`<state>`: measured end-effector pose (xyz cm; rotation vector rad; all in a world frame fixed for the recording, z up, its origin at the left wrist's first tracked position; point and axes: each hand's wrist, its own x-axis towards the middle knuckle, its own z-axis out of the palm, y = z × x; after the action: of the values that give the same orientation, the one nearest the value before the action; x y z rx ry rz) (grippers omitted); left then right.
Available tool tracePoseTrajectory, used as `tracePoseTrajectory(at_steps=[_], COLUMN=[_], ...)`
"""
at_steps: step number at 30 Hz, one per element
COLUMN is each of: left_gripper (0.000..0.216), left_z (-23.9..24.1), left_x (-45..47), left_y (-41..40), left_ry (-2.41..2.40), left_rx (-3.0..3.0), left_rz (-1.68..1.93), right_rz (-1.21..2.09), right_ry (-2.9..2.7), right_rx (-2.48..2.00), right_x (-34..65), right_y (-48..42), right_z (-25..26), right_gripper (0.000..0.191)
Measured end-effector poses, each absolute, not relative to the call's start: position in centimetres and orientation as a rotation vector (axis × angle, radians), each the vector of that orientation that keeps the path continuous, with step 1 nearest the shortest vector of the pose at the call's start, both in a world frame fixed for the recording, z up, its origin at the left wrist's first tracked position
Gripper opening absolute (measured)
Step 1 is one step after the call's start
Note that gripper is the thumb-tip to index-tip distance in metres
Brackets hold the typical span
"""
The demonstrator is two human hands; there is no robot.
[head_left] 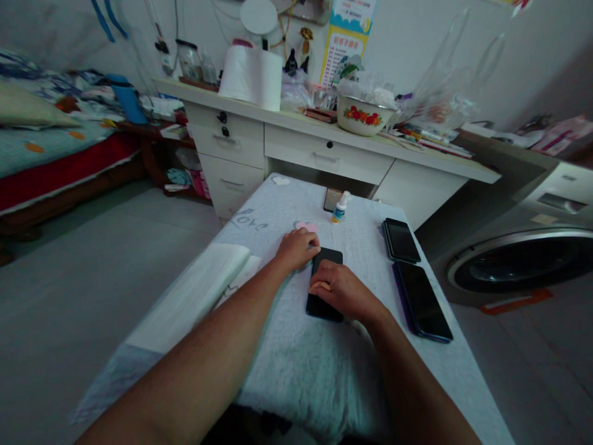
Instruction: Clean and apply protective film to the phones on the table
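Observation:
A black smartphone lies flat on the cloth-covered table, screen up. My left hand is at its upper left corner, fingers curled and pressed against the edge. My right hand is over the middle of the screen, closed on a small orange cloth; most of the cloth is hidden under the fingers. Just beyond the phone stands a small spray bottle with a white top and a blue and yellow label. Behind that bottle lies a flat brownish phone-like thing.
To the right lie stacked dark devices, a smaller pair and a larger pair. A folded white cloth covers the table's left side. Behind are a white desk with a flowered bowl, and a washing machine at right.

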<state>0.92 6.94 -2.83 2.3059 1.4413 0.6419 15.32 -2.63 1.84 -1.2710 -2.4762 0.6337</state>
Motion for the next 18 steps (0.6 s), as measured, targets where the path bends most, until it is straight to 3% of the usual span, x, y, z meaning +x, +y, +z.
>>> tracePoseTrajectory(at_steps=[10, 18], left_gripper=[0.017, 0.017], left_z=[-2.88, -2.72], left_x=[0.95, 0.86], left_y=[6.95, 6.87], left_ry=[1.432, 1.434], left_rx=[2.307, 2.316], left_rz=[0.653, 0.653], right_rz=[0.743, 0.627], right_ry=[-2.532, -2.403], right_rx=[-1.175, -1.358], right_x=[15.08, 15.19], right_y=[-3.31, -2.98], right_z=[2.42, 1.56], right_gripper=[0.016, 0.011])
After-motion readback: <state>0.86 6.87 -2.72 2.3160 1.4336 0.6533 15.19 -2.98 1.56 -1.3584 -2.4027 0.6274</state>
